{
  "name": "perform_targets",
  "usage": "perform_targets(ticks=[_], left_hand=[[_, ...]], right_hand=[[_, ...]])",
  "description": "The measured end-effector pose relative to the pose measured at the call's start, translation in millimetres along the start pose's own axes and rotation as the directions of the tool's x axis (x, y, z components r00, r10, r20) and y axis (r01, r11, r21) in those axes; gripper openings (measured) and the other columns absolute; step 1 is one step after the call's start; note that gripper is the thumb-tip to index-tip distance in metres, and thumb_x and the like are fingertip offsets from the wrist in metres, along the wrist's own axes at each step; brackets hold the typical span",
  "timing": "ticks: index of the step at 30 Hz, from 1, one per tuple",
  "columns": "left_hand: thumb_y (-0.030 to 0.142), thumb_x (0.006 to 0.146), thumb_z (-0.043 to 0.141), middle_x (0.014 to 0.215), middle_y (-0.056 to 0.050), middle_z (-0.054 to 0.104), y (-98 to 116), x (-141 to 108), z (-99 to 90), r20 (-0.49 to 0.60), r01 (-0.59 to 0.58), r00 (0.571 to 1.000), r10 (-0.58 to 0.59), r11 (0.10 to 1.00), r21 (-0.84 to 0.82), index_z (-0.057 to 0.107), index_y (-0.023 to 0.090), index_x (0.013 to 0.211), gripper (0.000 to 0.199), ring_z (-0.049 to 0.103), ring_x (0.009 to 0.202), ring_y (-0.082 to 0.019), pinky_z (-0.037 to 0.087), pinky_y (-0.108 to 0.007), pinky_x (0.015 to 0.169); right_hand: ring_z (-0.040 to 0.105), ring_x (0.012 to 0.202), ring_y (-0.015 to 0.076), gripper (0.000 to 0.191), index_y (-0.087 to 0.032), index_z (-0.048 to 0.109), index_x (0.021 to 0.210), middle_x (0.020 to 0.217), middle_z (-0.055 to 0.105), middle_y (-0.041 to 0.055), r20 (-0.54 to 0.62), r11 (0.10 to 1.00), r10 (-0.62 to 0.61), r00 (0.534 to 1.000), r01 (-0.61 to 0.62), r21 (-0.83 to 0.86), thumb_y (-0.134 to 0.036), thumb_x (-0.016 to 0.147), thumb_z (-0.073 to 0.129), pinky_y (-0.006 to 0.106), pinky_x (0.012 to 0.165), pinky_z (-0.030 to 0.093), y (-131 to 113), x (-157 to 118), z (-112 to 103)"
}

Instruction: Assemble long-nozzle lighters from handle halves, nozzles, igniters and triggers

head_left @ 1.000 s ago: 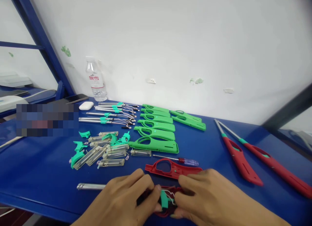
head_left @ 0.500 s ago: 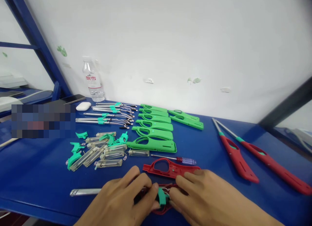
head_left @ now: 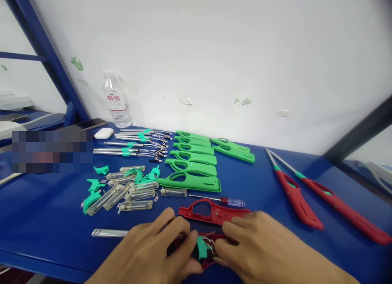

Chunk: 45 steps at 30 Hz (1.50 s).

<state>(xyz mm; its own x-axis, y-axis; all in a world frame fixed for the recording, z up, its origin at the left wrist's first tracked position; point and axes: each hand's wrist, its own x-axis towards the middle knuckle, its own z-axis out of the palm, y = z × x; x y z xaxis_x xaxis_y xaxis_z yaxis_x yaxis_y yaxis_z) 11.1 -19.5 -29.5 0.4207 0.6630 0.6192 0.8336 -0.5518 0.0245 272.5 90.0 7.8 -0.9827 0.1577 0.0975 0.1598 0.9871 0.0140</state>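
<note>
Blue tabletop (head_left: 45, 214), white wall (head_left: 214, 43); left hand (head_left: 162, 245), right hand (head_left: 251, 245) on red casing (head_left: 209, 264).

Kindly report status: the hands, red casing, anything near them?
Left hand gripping red casing, right hand at its other end.
Teal piece between them.
Second red shell just beyond, partly behind right hand.

Water bottle (head_left: 118, 102): set upright by the white wall (head_left: 196, 51).
Smartphone (head_left: 92, 124): laid beside the bottle.
Earbud case (head_left: 104, 133): placed near both.
</note>
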Motion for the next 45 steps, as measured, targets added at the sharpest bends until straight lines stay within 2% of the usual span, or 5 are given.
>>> perform_targets(ticks=[10, 17, 31, 35, 45], left_hand=[[0.031, 0.132, 0.037, 0.11, -0.004, 0.08, -4, -7, -6.1, 0.044, 0.005, 0.999, -0.006, 1.0, 0.007, 0.078, 0.024, 0.131, 0.042, 0.074, 0.103, -0.024, 0.058, -0.032, 0.066], [0.049, 0.117, 0.078, 0.118, -0.008, 0.082, -12, 10, -16.3, 0.031, 0.037, 0.999, -0.039, 0.998, 0.056, 0.083, 0.03, 0.142, 0.032, 0.076, 0.117, -0.025, 0.07, -0.026, 0.093], [0.012, 0.122, 0.042, 0.096, 0.001, 0.087, -64, 3, -51.4, 0.036, -0.029, 0.999, 0.024, 0.992, 0.121, 0.087, 0.029, 0.103, 0.051, 0.081, 0.082, -0.019, 0.062, -0.026, 0.072], [0.031, 0.12, 0.045, 0.101, -0.004, 0.089, -87, -13, -60.2, 0.131, 0.206, 0.961, -0.244, 0.946, 0.251, 0.091, 0.032, 0.108, 0.048, 0.086, 0.091, -0.029, 0.061, -0.03, 0.06], [0.036, 0.115, 0.049, 0.102, 0.0, 0.089, -91, -38, -29.4, 0.231, 0.292, 0.918, -0.322, 0.944, 0.156, 0.091, 0.038, 0.096, 0.046, 0.084, 0.1, -0.03, 0.068, -0.033, 0.089]], right_hand=[[0.073, 0.069, 0.0199, 0.046, -0.024, 0.072, 0.106, 0.085, 0.073, -0.0006, -0.358, 0.961, 0.188, 0.914, -0.247, -0.126, -0.025, 0.131, 0.034, 0.039, 0.059, 0.04, 36, -5, -13], [0.079, 0.105, 0.0309, 0.031, -0.024, 0.076, 0.125, 0.115, 0.081, 0.0075, -0.301, 0.949, 0.252, 0.92, -0.296, -0.108, -0.03, 0.129, 0.046, 0.045, 0.084, 0.06, 59, -14, -18], [0.075, 0.123, 0.0318, 0.028, -0.027, 0.075, 0.136, 0.132, 0.08, 0.0084, -0.123, 0.96, 0.278, 0.953, -0.27, 0.078, -0.024, 0.128, 0.049, 0.06, 0.11, 0.057, 59, -13, -11], [0.076, 0.12, 0.0316, 0.026, -0.028, 0.075, 0.137, 0.13, 0.08, 0.0072, -0.147, 0.972, 0.229, 0.962, -0.218, 0.088, -0.025, 0.128, 0.051, 0.055, 0.107, 0.058, 58, -12, -7], [0.073, 0.11, 0.0254, 0.028, -0.024, 0.077, 0.133, 0.122, 0.079, 0.006, -0.273, 0.99, 0.13, 0.953, -0.109, 0.092, -0.024, 0.129, 0.049, 0.043, 0.101, 0.054, 45, -3, -3]])
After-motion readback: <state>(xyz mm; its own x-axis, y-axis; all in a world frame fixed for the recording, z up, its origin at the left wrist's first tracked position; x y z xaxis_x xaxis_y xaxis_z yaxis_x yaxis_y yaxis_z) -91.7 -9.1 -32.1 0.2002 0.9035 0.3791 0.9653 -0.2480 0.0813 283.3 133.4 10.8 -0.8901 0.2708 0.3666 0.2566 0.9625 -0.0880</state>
